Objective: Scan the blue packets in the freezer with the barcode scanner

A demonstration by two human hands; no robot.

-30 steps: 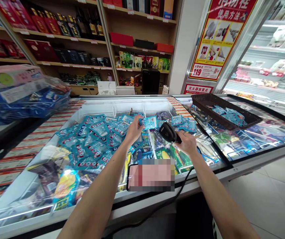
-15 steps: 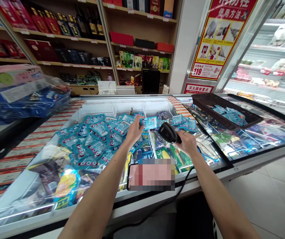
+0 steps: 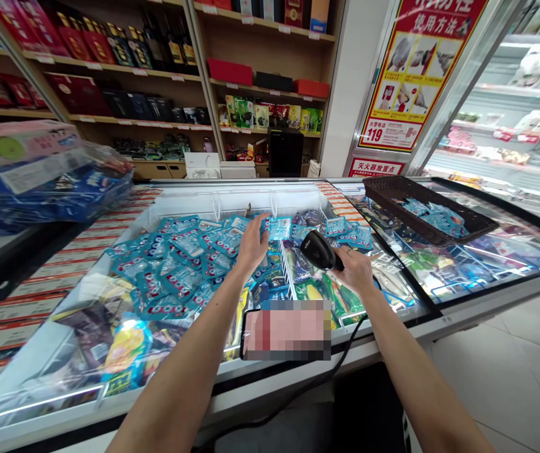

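My left hand [image 3: 253, 244] is closed on the left end of a small blue packet [image 3: 279, 228], whose pale printed side faces me. In my right hand [image 3: 355, 269] is a black handheld barcode scanner [image 3: 317, 250], its head aimed left toward the packet, with a gap between them. A heap of similar blue packets [image 3: 182, 274] spreads over the freezer's glass top, left of my left hand. A few more blue packets [image 3: 351, 234] lie beyond the scanner. Near the front edge rests a phone [image 3: 293, 333] with a blurred-out screen.
A brown basket [image 3: 378, 195] with some blue packets stands on the freezer at the right. Plastic-wrapped packages [image 3: 38, 182] are stacked at the left. The scanner's black cable [image 3: 345, 358] hangs over the front edge. Shelves [image 3: 270, 88] line the back.
My left hand has shifted slightly left, taking the blue packet a little farther from the scanner. My right hand and the scanner have hardly moved.
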